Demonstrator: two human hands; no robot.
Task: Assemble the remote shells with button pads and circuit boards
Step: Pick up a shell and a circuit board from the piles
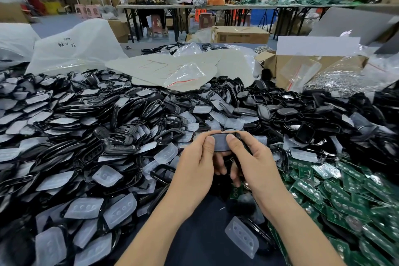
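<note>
Evidently, both hands were closed on one black remote shell [224, 136], held up above the near middle of the counter [207, 242]. The left hand [195, 165] and the right hand [248, 161] each pressed a thumb onto a translucent button pad [220, 143] lying in the shell, with the remaining fingers curled underneath; how firmly they gripped below could not be told. It looked like the pad was being seated, with no board fitted yet.

Loose shells and pads [103, 136] lay heaped across the left and far parts of the counter, while green circuit boards [336, 196] were piled at the near right. One spare pad [241, 236] lay just near the forearms.

The likely trouble was a skewed pad: uneven thumb pressure could leave one edge riding over the shell's rim, so the buttons would miss their openings and a board would later sit crooked. The soft pad might also buckle or pop out if the shell was tilted before it had settled.
</note>
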